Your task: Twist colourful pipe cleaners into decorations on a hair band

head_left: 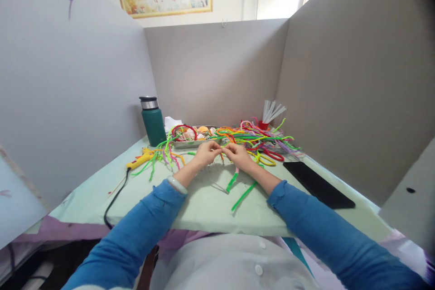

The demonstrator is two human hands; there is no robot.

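Note:
My left hand and my right hand meet over the middle of the table, thumbs and fingertips pinched together. An orange pipe cleaner shows between the pinched fingertips; much of it is hidden by them. Below my right hand lies a pink and green pipe cleaner beside a thin grey wire. Closer to me is a straight green pipe cleaner. Just beyond my hands, a metal tray holds shells and a red pipe-cleaner ring.
A large heap of coloured pipe cleaners spreads at the back right, near a red cup of white glue sticks. At left stand a green bottle and a yellow glue gun with a black cord. A black phone-like slab lies right.

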